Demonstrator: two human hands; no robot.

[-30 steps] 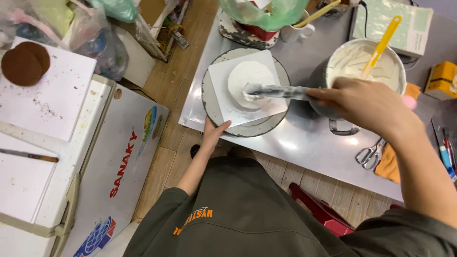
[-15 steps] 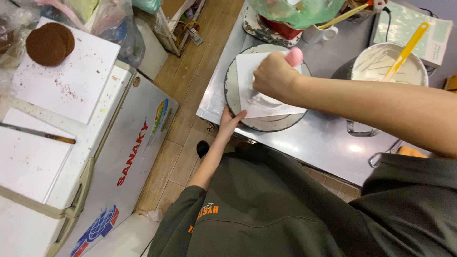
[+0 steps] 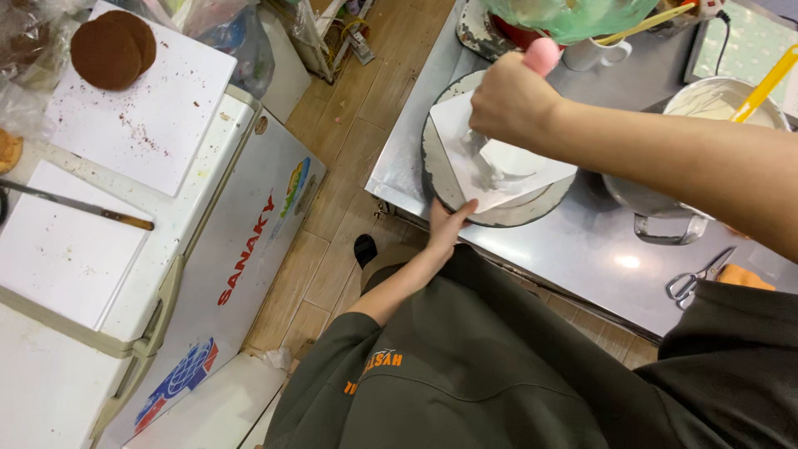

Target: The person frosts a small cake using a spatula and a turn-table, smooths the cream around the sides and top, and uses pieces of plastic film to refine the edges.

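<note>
Steel worktop (image 3: 573, 249) at right, wooden plank floor (image 3: 349, 166) down the middle, white chest freezer (image 3: 249, 233) at left. Dark olive sleeves and an orange-printed top nearest, filling 5 to 7 o'clock.

Left hand (image 3: 449, 226) just above that, at the near edge of the worktop, fingers (image 3: 462, 208) together and laid flat against the near rim of the round turntable (image 3: 431, 166); thumb side pressed to the rim, nothing gripped inside the palm.

White square board (image 3: 532, 170) lying on the turntable, one corner pointing to 9 o'clock, smeared grey-white in the middle.

Right hand (image 3: 514, 101) over the board from 3 o'clock, forearm crossing the worktop, fingers clamped round a pink-handled spatula (image 3: 542, 56); pink handle end sticking out at 12 o'clock of the fist, blade (image 3: 478, 158) angled down to touch the board's middle.

Scissors (image 3: 697, 281) at 4 o'clock of the turntable, on bare steel, next to an orange cloth (image 3: 744, 276). Metal pot (image 3: 665, 208) partly under the forearm; beyond it a bowl of white cream (image 3: 715, 98) with a yellow-handled tool (image 3: 765, 83) standing in it. White mug (image 3: 594, 54) and a green-tinted bag (image 3: 573, 17) at 12 o'clock, far edge.

Off to 9 o'clock, on the freezer lid: a white board (image 3: 71, 249) with a long knife (image 3: 79, 206) lying across its far edge, then another white board (image 3: 158, 125) scattered with crumbs, two brown cake rounds (image 3: 112, 50) stacked at its far corner.
</note>
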